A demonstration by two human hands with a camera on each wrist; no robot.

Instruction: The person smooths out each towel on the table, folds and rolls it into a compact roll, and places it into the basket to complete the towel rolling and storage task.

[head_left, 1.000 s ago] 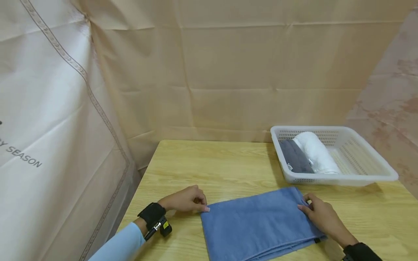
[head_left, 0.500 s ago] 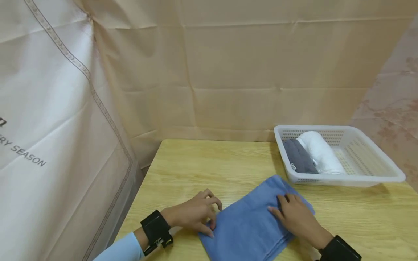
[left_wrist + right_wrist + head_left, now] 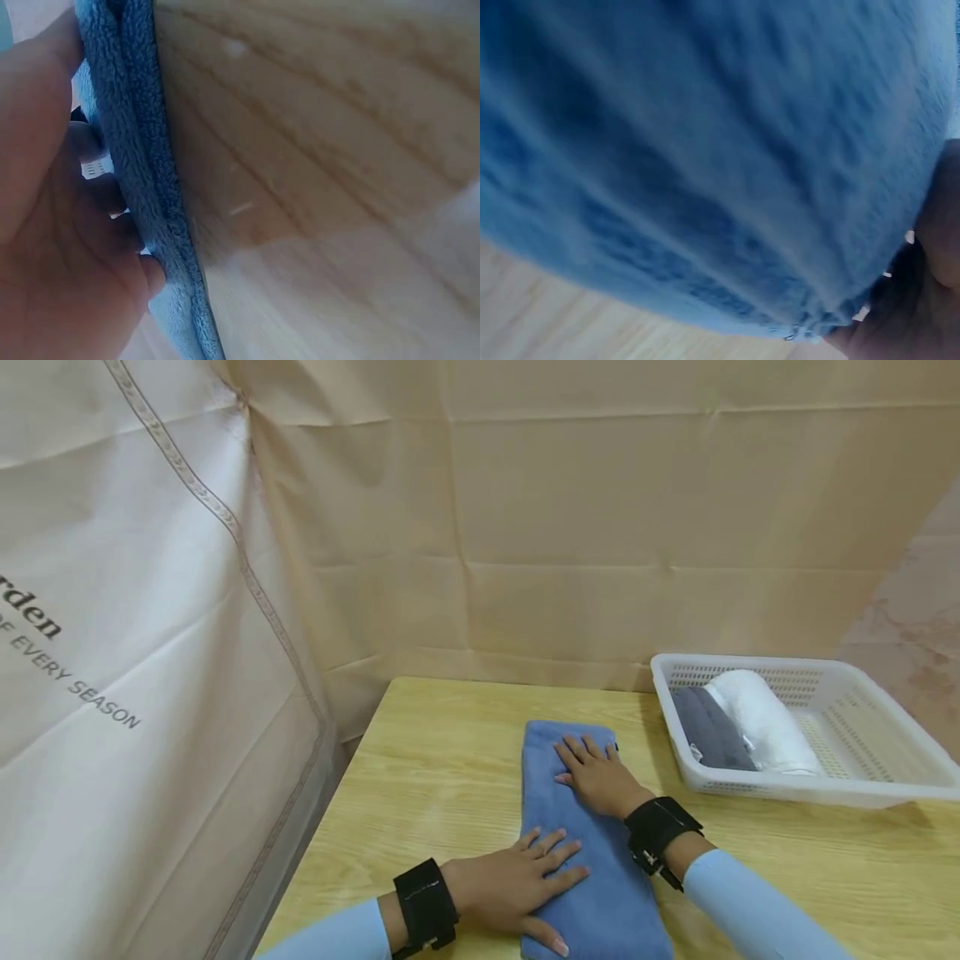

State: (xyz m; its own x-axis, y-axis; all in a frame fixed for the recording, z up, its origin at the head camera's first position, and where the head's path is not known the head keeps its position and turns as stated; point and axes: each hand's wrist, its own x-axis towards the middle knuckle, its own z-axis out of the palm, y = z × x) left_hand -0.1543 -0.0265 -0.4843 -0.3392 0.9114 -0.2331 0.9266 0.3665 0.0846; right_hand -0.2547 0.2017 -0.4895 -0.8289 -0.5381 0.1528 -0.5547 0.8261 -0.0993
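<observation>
A blue towel (image 3: 600, 893), folded into a long strip, lies on the table with its length pointing away from me. My left hand (image 3: 517, 881) rests on its left side with the fingers spread. Farther up, my right hand (image 3: 600, 777) lies on the towel near its far end, fingers straight. In the left wrist view the stacked layers of the blue towel (image 3: 139, 150) show at its edge, with the left hand's fingers (image 3: 105, 191) over them. Close folds of the blue towel (image 3: 705, 150) fill most of the right wrist view.
A white perforated basket (image 3: 810, 789) stands at the back right of the wooden table (image 3: 420, 752). In it lie a grey rolled cloth (image 3: 708, 727) and a white rolled towel (image 3: 765, 722). Fabric curtains hang behind and to the left.
The towel has turned from lying crosswise to pointing away from me and now looks narrower. Both hands have gone from gripping its edges to lying spread on top of it.
</observation>
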